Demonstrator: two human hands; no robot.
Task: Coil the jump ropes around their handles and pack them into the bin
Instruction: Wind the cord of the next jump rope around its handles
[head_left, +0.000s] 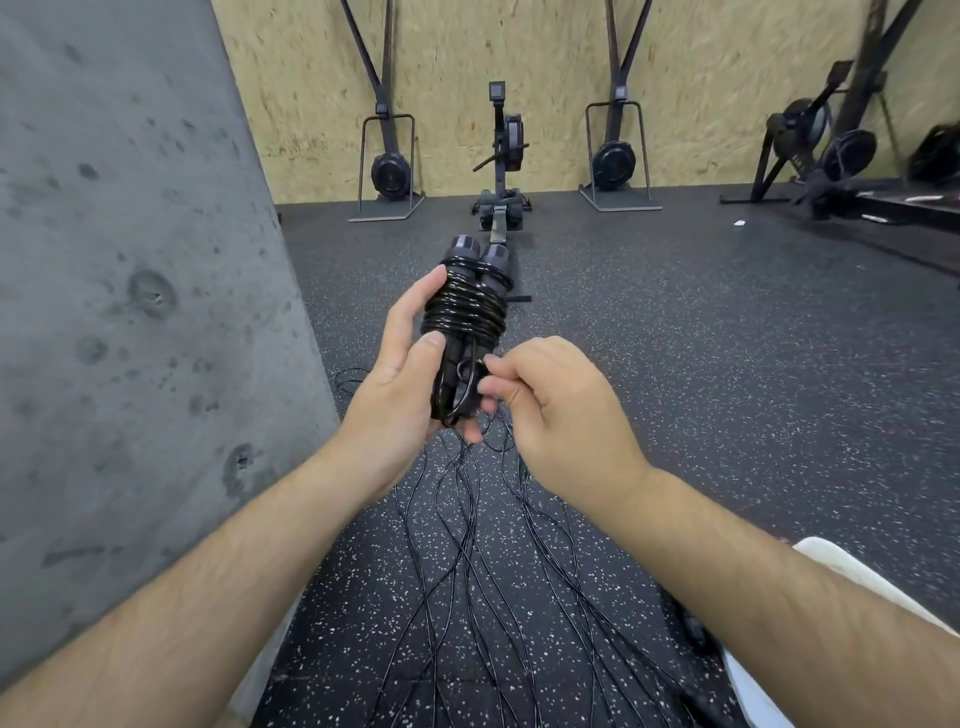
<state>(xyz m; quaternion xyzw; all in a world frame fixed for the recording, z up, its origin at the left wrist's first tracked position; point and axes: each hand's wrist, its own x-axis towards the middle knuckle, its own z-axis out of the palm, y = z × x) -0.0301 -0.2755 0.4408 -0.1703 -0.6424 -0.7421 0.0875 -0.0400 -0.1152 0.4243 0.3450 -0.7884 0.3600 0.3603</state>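
A black jump rope (467, 312) is coiled tightly round its two dark handles, which lie side by side and point away from me. My left hand (405, 384) grips the bundle from the left, thumb across the coil's lower edge. My right hand (550, 405) pinches the loose end loop of the rope at the near end of the handles. Several more loose black ropes (483, 561) trail over the speckled floor below my hands. No bin is in view.
A grey concrete pillar (130, 312) stands close on the left. A rowing machine (501, 171) sits straight ahead, with ski machines (389, 166) against the wooden wall and more equipment at the right. A white cloth (852, 571) shows by my right forearm.
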